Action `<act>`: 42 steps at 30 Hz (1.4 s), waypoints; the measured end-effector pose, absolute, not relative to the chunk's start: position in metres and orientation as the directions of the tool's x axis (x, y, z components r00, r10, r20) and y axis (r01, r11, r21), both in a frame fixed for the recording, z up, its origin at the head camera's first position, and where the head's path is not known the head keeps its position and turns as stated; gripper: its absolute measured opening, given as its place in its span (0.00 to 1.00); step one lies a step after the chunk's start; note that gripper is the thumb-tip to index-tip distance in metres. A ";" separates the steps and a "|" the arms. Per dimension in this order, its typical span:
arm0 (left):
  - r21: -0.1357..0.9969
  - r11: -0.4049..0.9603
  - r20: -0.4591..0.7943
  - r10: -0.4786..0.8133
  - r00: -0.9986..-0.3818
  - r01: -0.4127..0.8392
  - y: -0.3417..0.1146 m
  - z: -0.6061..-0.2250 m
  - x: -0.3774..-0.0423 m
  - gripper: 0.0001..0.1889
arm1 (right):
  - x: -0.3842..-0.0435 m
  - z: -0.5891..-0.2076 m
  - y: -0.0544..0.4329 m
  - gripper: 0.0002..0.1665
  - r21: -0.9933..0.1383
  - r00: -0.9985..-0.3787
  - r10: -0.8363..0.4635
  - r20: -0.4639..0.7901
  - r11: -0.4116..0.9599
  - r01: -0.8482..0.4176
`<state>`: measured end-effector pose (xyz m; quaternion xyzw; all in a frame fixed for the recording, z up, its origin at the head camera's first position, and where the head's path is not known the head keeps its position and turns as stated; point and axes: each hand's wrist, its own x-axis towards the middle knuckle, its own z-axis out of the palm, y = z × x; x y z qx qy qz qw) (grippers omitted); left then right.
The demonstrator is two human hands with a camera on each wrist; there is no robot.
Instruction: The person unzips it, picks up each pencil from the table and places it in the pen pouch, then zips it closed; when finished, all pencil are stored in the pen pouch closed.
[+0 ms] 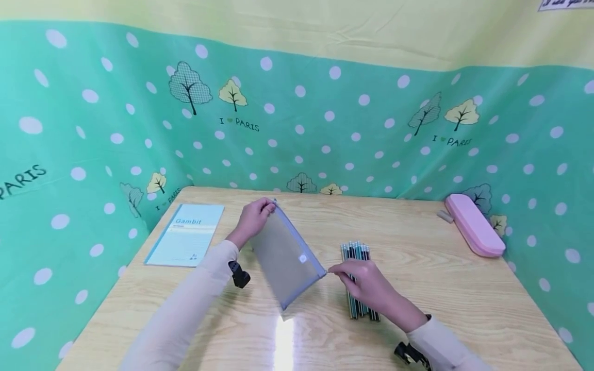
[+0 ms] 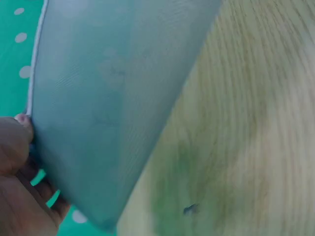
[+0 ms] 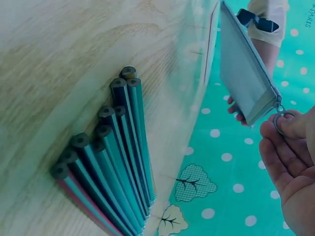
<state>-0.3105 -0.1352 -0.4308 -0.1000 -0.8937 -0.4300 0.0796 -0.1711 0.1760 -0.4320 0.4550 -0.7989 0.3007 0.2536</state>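
Observation:
A grey see-through zip pouch (image 1: 280, 255) is held up slantwise over the table between both hands. My left hand (image 1: 254, 219) grips its upper corner at one end of the zipper edge. At the other end, my right hand (image 1: 371, 286) pinches the ring of the zip pull (image 3: 278, 129) between thumb and fingers. The pouch looks flat, and the zip seems drawn along to the right hand's corner. Below the right hand lies a bundle of pencils (image 1: 355, 252) with dark, green and teal barrels, unsharpened ends showing in the right wrist view.
A light blue notebook (image 1: 190, 234) lies on the left of the wooden table (image 1: 403, 226). To the far right are a pink pencil case (image 1: 474, 224) and a small grey eraser-like block (image 1: 444, 216). A green dotted cloth (image 1: 301, 129) hangs around the table.

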 end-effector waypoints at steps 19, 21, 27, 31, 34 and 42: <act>0.760 0.614 0.121 0.187 -0.975 0.212 -0.113 -0.421 -0.296 0.25 | -0.170 -0.429 0.165 0.12 -0.393 -0.531 -0.465 0.708 0.365 -0.844; 0.773 0.600 0.104 0.202 -0.974 0.208 -0.108 -0.421 -0.292 0.27 | -0.169 -0.429 0.161 0.11 -0.456 -0.570 -0.444 0.692 0.344 -0.821; 0.838 0.521 0.060 0.209 -0.976 0.163 -0.096 -0.428 -0.280 0.47 | -0.166 -0.431 0.154 0.10 -0.551 -0.655 -0.383 0.652 0.355 -0.755; 0.908 0.415 -0.025 0.183 -0.983 0.054 -0.090 -0.431 -0.268 0.55 | -0.165 -0.432 0.151 0.10 -0.569 -0.675 -0.352 0.648 0.366 -0.737; 0.939 0.341 -0.102 0.179 -0.979 -0.036 -0.086 -0.429 -0.253 0.50 | -0.165 -0.431 0.149 0.11 -0.580 -0.680 -0.338 0.650 0.358 -0.732; 0.970 0.163 -0.216 0.249 -0.944 -0.179 -0.077 -0.427 -0.228 0.36 | -0.164 -0.430 0.140 0.11 -0.592 -0.683 -0.308 0.662 0.344 -0.729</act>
